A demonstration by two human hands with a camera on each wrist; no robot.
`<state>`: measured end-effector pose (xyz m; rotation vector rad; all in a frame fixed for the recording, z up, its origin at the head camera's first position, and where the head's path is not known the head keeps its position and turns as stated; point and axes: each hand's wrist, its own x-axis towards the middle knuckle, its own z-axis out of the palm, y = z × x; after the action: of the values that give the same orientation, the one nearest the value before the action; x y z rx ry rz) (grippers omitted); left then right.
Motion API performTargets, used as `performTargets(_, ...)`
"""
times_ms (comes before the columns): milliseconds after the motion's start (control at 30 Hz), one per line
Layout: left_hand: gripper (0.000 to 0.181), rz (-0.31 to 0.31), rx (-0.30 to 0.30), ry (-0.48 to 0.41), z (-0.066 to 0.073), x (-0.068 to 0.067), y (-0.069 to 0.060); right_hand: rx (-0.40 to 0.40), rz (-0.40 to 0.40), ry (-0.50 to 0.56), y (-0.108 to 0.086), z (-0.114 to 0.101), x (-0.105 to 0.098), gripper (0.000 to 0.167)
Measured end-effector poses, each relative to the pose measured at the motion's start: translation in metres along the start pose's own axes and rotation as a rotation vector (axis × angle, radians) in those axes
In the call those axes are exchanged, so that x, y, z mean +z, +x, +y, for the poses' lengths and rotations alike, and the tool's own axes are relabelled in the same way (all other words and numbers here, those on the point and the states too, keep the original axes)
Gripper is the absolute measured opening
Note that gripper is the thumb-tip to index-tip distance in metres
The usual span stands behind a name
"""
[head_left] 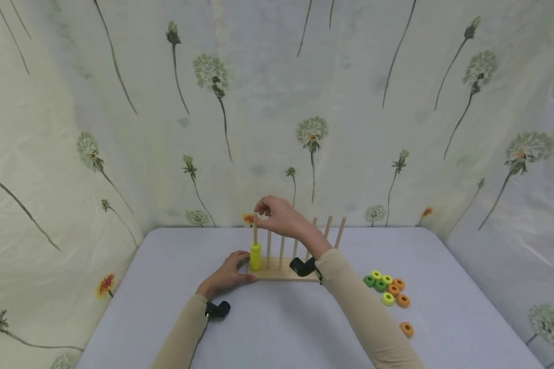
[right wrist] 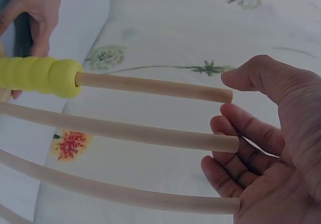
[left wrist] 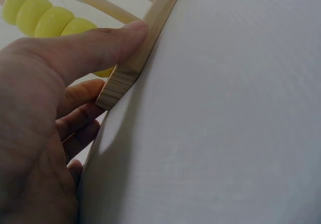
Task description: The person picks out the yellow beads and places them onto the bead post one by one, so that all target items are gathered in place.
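A wooden peg stand has a flat base and a row of upright pegs. Stacked on its leftmost peg are several yellow rings. My left hand grips the base's left end, with the thumb along the front edge in the left wrist view and the fingers round the end. Up at the tip of the leftmost peg is my right hand. Its thumb and fingers are apart and loosely bent, with nothing held between them, as the right wrist view shows.
Right of the stand, loose yellow, green and orange rings lie in a cluster on the white table. One orange ring lies nearer the front. A flower-printed curtain hangs behind the table.
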<state>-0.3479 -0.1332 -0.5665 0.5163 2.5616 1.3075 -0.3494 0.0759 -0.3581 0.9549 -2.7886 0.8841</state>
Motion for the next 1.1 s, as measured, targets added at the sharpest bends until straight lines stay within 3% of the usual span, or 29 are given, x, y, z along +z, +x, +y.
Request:
performTargets(333, 0.076, -0.002, -0.012, -0.015, -0.001, 0.001, 0.000, -0.031, 0.026, 0.038, -0.006, 0.001, -0.003, 0.033)
performTargets(567, 0.077, 0.000, -0.028, -0.021, -0.001, 0.001, 0.000, -0.065, 0.116, 0.052, -0.021, 0.002, -0.007, 0.029)
performTargets(767, 0.077, -0.002, -0.034, -0.018, -0.001, 0.001, 0.001, -0.106, 0.175, 0.064, -0.044, 0.004, -0.014, 0.030)
performTargets(1100, 0.077, 0.007, -0.015, 0.010, -0.002, 0.001, 0.000, -0.075, 0.167, 0.040, -0.094, 0.019, -0.008, 0.028)
